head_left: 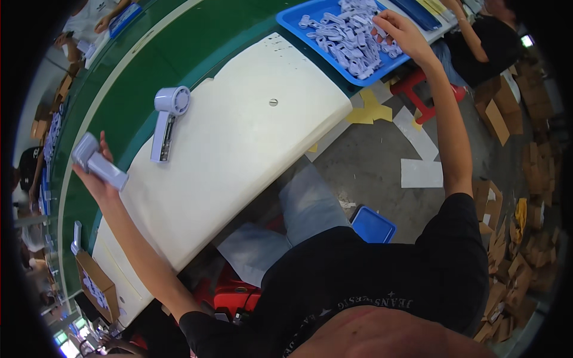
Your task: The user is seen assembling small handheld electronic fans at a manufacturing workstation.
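Arms spread super wide, left hand (97, 184) gripping off the desk's (233, 137) left edge, right hand (403, 36) past its right end, fingers (382, 22) loosely curled.

Two nearby lavender handheld fans (99, 164); one nearby white table (221, 149)

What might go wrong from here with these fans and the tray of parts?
The lavender handheld fan in the left hand might slip onto the green belt. The second fan, its inner parts exposed, seems to overlap the edge of the white table and could get bumped. The right hand, at the blue tray, may snag several heaped lavender clip-like parts at once.
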`<action>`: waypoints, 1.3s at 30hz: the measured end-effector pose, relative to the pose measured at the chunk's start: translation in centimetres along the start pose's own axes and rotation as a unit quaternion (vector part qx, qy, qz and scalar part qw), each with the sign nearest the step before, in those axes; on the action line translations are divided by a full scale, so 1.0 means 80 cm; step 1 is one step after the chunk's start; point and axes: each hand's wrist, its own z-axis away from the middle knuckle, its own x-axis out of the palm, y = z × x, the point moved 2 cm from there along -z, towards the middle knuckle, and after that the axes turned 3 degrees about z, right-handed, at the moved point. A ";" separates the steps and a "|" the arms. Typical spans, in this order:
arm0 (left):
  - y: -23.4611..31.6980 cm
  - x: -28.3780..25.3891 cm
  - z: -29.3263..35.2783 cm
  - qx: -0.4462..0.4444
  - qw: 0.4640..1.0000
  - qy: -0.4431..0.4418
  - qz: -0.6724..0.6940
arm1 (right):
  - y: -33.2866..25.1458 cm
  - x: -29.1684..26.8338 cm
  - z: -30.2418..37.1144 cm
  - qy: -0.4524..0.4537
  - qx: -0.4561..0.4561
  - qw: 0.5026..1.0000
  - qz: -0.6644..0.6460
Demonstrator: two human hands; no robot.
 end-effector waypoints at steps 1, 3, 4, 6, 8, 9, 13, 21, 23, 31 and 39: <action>-0.013 0.011 0.000 -0.017 0.997 -0.068 -0.039 | -0.019 0.014 -0.002 0.009 0.044 0.992 -0.116; -0.018 0.027 0.010 -0.034 0.993 -0.091 -0.060 | -0.077 0.055 -0.019 0.010 0.115 0.928 -0.354; -0.024 0.035 0.018 -0.036 0.992 -0.107 -0.061 | -0.111 0.077 -0.030 -0.007 0.100 0.927 -0.360; -0.038 0.055 0.034 -0.036 0.989 -0.133 -0.053 | -0.196 0.116 -0.046 -0.074 0.044 0.875 -0.476; -0.048 0.072 0.056 -0.029 0.993 -0.108 -0.049 | -0.262 0.153 -0.062 -0.125 0.011 0.836 -0.534; -0.052 0.084 0.069 -0.021 0.996 -0.070 -0.056 | -0.292 0.171 -0.069 -0.164 -0.012 0.812 -0.561; -0.034 0.067 0.092 0.011 0.979 -0.104 -0.173 | -0.409 0.237 -0.094 -0.253 -0.077 0.754 -0.601; -0.039 0.041 0.107 0.060 0.995 -0.041 -0.071 | -0.522 0.329 -0.085 -0.119 -0.138 0.892 -0.415; -0.001 0.031 0.091 0.087 0.987 -0.036 -0.127 | -0.563 0.349 -0.093 -0.057 -0.113 0.900 -0.417; -0.030 0.046 0.102 0.096 0.973 -0.011 -0.208 | -0.526 0.354 -0.091 -0.033 -0.118 0.892 -0.435; -0.070 0.077 0.111 0.040 0.995 -0.044 -0.086 | -0.483 0.307 -0.058 0.035 -0.165 0.938 -0.303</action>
